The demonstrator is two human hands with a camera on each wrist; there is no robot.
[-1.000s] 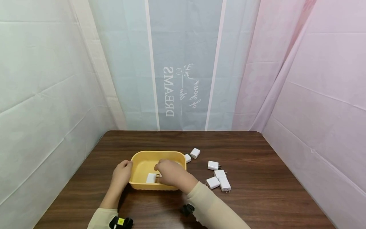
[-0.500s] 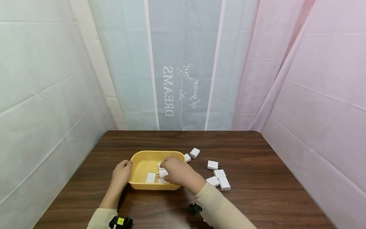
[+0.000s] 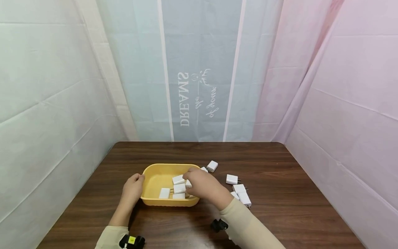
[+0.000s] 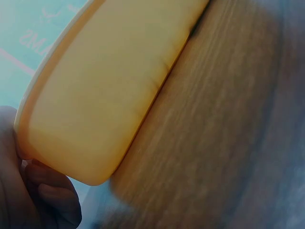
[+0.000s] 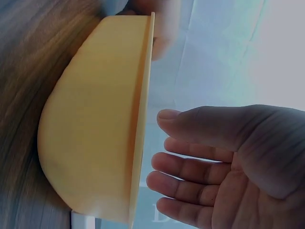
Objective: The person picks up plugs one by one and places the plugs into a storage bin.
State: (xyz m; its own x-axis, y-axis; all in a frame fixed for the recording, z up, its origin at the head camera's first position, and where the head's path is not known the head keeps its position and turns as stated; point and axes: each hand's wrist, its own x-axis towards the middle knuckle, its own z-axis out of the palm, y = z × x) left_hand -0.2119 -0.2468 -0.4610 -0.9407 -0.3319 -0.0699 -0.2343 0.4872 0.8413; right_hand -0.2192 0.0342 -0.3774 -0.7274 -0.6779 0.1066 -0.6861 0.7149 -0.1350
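My left hand (image 3: 133,188) pinches the left rim of a yellow plastic basin (image 3: 152,186); the left wrist view shows the thumb and curled fingers (image 4: 59,200) at that rim. Inside the basin lie several white plug chargers (image 3: 179,188), grouped toward its right half, some with metal prongs showing. Over the right end of the basin is my right hand (image 3: 203,183), partly hiding chargers under it. From the right wrist, the right hand (image 5: 224,167) appears with loosely extended fingers and nothing between them, just above the rim.
On the dark wooden table (image 3: 280,221), more white chargers lie right of the basin: one charger (image 3: 212,166) near its back right corner, another charger (image 3: 231,179) farther right, and a cluster of chargers (image 3: 244,199) nearer the right forearm. Fabric curtains (image 3: 199,52) surround the table.
My right hand has drawn from the middle of the basin toward its right end, uncovering more chargers inside. The left hand stays on the rim.
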